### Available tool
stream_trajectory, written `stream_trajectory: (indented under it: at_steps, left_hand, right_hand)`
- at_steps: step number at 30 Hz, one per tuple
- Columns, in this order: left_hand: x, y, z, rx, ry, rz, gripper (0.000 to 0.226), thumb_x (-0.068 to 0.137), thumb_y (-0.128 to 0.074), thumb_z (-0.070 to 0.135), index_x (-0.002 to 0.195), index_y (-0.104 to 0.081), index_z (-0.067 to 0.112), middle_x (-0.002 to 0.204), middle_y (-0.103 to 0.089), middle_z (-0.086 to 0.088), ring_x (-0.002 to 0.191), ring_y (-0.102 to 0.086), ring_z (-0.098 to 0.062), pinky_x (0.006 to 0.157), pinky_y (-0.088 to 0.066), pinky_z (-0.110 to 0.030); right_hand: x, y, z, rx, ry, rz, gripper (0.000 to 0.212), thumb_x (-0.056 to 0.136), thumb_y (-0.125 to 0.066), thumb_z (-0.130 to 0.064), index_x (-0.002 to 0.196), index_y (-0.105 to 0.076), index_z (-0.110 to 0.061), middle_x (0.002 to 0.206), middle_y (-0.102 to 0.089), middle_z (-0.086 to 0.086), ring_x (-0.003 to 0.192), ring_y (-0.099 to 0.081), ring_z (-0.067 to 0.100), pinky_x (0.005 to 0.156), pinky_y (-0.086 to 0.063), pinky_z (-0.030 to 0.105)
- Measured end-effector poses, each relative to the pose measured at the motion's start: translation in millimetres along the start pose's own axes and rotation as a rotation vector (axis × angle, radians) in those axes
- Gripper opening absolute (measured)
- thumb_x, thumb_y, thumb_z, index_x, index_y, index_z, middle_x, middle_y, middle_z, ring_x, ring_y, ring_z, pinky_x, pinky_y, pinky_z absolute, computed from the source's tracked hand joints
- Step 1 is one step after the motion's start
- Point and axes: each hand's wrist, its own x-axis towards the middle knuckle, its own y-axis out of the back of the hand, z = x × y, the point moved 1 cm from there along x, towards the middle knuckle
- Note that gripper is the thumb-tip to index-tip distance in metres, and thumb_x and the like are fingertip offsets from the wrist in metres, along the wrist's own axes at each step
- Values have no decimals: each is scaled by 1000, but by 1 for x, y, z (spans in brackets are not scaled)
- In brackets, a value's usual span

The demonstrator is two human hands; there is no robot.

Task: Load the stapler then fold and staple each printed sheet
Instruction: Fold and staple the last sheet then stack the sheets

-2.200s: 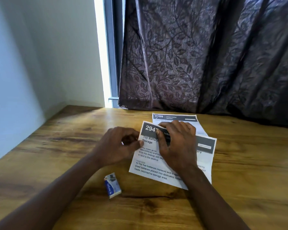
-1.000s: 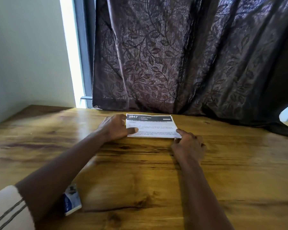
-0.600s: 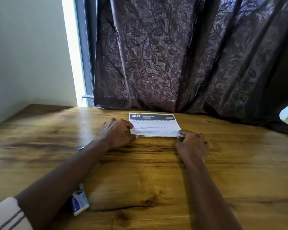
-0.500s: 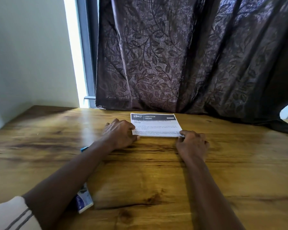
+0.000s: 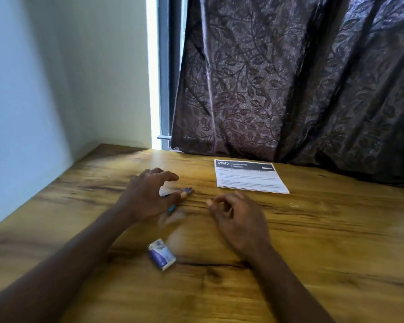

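A stack of folded printed sheets (image 5: pixel 250 177), with a dark header reading 2947 on top, lies flat at the back of the wooden table (image 5: pixel 324 241) near the curtain. A small stapler (image 5: pixel 187 190), blurred, with a purple tip and a teal part, lies on the table under my left hand (image 5: pixel 147 197). The fingers arch over it, spread apart, and the thumb touches it. My right hand (image 5: pixel 239 217) hovers just right of the stapler, fingers loosely curled and holding nothing. A small blue and white staple box (image 5: pixel 162 254) lies nearer to me, between my forearms.
A dark leaf-patterned curtain (image 5: pixel 289 78) hangs along the table's far edge. A pale wall (image 5: pixel 33 89) borders the table on the left, and a bright window strip (image 5: pixel 153 89) shows beside the curtain.
Both hands have let go of the paper stack at the back and pulled toward me. My left hand now sits over the stapler, and my right hand hovers beside it.
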Motion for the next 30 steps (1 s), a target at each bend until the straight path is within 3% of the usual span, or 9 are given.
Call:
stream_trajectory:
  at_steps: [3, 6, 9, 12, 16, 21, 27, 30]
  left_hand:
    - [-23, 3, -17, -15, 35, 11, 80, 71, -47, 90, 129, -63, 37, 115, -64, 8, 94, -59, -11, 75, -50, -33]
    - [-32, 1, -13, 33, 25, 58, 75, 72, -49, 85, 124, -67, 34, 110, -65, 7, 92, -61, -15, 74, -49, -32]
    - [-35, -6, -3, 77, 13, 70, 65, 77, -57, 75, 122, -70, 30, 112, -65, 3, 97, -66, -21, 80, -51, -34]
    - [-36, -10, 2, 47, 16, 69, 49, 84, -65, 59, 119, -71, 25, 110, -65, -2, 99, -66, -25, 80, -49, -34]
    - [-41, -6, 0, -54, -3, 133, 45, 82, -66, 54, 113, -73, 22, 101, -63, 1, 88, -64, -21, 73, -48, -31]
    - [-42, -6, 28, -241, -44, 296, 43, 78, -66, 56, 106, -76, 25, 87, -59, 8, 73, -58, -11, 64, -47, -30]
    - [-30, -34, 108, -307, 90, 298, 42, 81, -71, 56, 107, -76, 24, 102, -69, 1, 89, -66, -20, 76, -49, -32]
    - [-24, -47, 140, -328, 189, 288, 43, 84, -68, 58, 105, -76, 22, 103, -71, -1, 91, -67, -23, 79, -54, -35]
  right_hand:
    - [-24, -12, -46, -115, 85, -185, 62, 85, -39, -82, 116, -64, -34, 103, -59, -15, 104, -52, 6, 93, -45, 33]
    - [-42, -25, -71, -255, 171, -245, 75, 79, -32, -89, 122, -60, -35, 116, -59, -12, 109, -51, 11, 95, -44, 35]
    - [-50, -33, -81, -342, 243, -217, 69, 81, -39, -84, 125, -59, -34, 124, -56, -8, 116, -49, 15, 95, -41, 36]
    - [-54, -33, -78, -329, 245, -201, 53, 88, -44, -74, 116, -62, -33, 112, -58, -9, 106, -51, 12, 85, -40, 31]
    - [-53, -18, -53, -169, 35, -50, 46, 87, -49, -72, 102, -67, -32, 97, -62, -16, 92, -54, 6, 78, -47, 29]
    - [-34, 28, 16, -196, -280, 215, 43, 87, -55, -69, 90, -70, -29, 86, -70, -10, 80, -64, 16, 67, -50, 31]
    - [-14, 61, 82, -334, -470, 219, 43, 89, -56, -64, 89, -71, -24, 88, -73, 0, 75, -59, 21, 64, -43, 30]
    - [-9, 58, 97, -354, -497, 218, 44, 89, -56, -63, 95, -71, -23, 95, -73, 2, 86, -66, 23, 71, -51, 32]
